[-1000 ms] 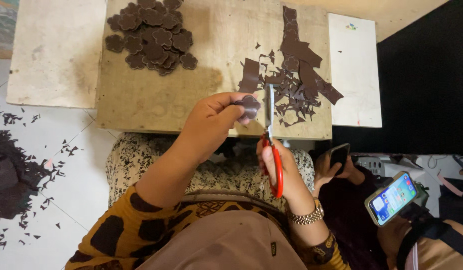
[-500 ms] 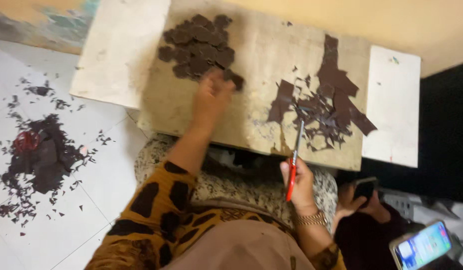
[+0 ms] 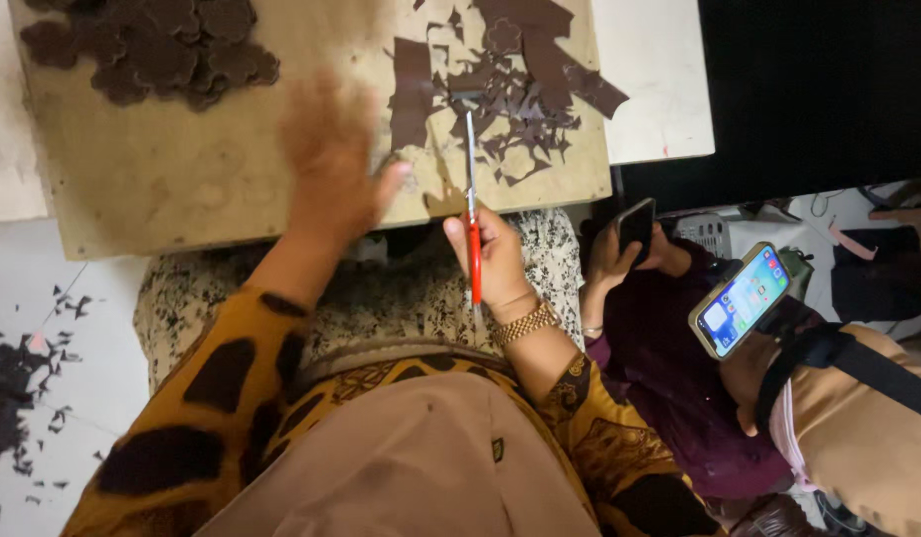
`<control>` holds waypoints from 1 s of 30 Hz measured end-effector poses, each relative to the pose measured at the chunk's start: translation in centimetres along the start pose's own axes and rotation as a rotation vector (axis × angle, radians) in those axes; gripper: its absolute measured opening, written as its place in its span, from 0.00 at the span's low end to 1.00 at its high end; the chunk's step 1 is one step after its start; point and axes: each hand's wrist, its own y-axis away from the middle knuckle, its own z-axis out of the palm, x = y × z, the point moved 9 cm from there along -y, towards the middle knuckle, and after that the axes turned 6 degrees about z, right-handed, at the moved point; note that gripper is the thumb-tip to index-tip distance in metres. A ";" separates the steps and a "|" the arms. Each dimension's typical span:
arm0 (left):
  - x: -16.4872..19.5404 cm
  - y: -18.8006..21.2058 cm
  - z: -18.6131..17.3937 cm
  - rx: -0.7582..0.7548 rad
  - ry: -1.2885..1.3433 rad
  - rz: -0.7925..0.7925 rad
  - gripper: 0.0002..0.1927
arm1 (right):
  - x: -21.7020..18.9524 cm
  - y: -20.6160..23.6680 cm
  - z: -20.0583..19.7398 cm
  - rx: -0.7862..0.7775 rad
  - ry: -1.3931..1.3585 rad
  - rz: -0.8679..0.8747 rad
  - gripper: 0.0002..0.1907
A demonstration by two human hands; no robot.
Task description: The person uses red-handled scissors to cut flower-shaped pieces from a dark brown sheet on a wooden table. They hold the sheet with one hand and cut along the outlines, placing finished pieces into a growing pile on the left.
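My right hand (image 3: 495, 261) grips red-handled scissors (image 3: 471, 214) upright, blades pointing at a heap of dark brown scraps and strips (image 3: 515, 85) on the wooden board (image 3: 182, 179). My left hand (image 3: 331, 164) is blurred with motion over the board's middle, fingers apart and nothing visible in it. A pile of cut dark brown flower shapes (image 3: 152, 50) lies at the board's far left. The board rests across my lap.
A white slab (image 3: 649, 80) lies to the right of the board. Two people sit at my right holding phones (image 3: 741, 298), (image 3: 634, 227). Dark brown offcuts (image 3: 13, 398) litter the white tiled floor at left.
My left hand held a brown piece at the scissors, put it on the flower pile, and has now come back toward the board's middle with nothing in it. The view shifted right.
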 end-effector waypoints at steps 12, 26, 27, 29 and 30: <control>2.5 -2.5 -1.0 0.207 0.125 0.111 0.18 | 0.3 0.6 0.5 0.013 0.020 -0.011 0.13; 0.2 -1.1 -4.6 0.450 0.498 -0.012 0.24 | -0.6 0.9 0.8 0.010 0.057 0.036 0.13; 0.1 -1.3 -4.5 0.448 0.482 -0.016 0.21 | -0.6 0.8 0.9 0.005 0.039 0.037 0.11; -0.2 -1.7 -4.3 0.439 0.450 -0.027 0.15 | -0.6 0.9 1.0 -0.005 0.002 0.043 0.08; -0.5 -1.8 -4.0 0.416 0.450 -0.066 0.12 | -0.7 0.8 1.0 -0.004 -0.012 0.022 0.09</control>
